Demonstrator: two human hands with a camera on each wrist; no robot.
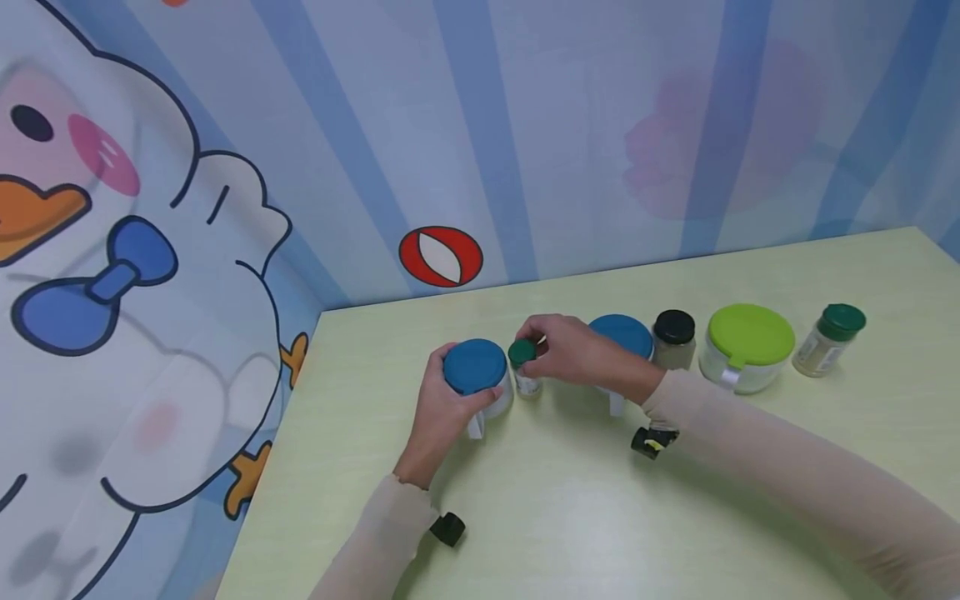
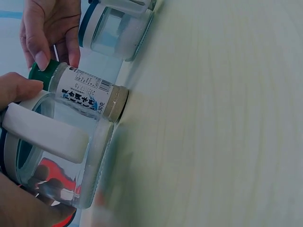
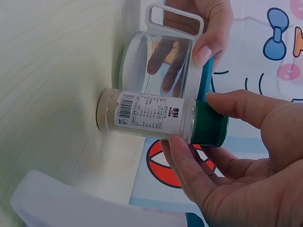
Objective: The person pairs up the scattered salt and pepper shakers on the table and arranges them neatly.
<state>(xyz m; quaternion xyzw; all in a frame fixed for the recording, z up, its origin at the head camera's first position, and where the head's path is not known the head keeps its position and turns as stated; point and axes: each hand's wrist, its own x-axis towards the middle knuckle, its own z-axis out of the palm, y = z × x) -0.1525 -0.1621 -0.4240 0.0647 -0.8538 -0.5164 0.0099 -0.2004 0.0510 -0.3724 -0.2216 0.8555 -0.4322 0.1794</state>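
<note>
My left hand point(image 1: 444, 408) grips a clear glass jar point(image 2: 71, 177) with a blue lid point(image 1: 475, 367) and a white handle. In the right wrist view its fingers show through the glass behind the jar. Directly to the right stands a small spice bottle point(image 3: 149, 112) with a green cap point(image 3: 210, 124), a printed label and pale contents at its base. My right hand point(image 1: 573, 354) pinches this bottle near the cap, thumb on one side and fingers on the other. Bottle and jar stand upright, side by side on the table.
Right of the hands, a second blue-lidded jar point(image 1: 621, 335), a black-capped bottle point(image 1: 674, 350), a lime-lidded jar point(image 1: 750, 337) and another green-capped spice bottle point(image 1: 828, 342) form a row. My right forearm reaches across the table point(image 1: 555, 517) before them. A cartoon-printed wall point(image 1: 360, 150) rises behind.
</note>
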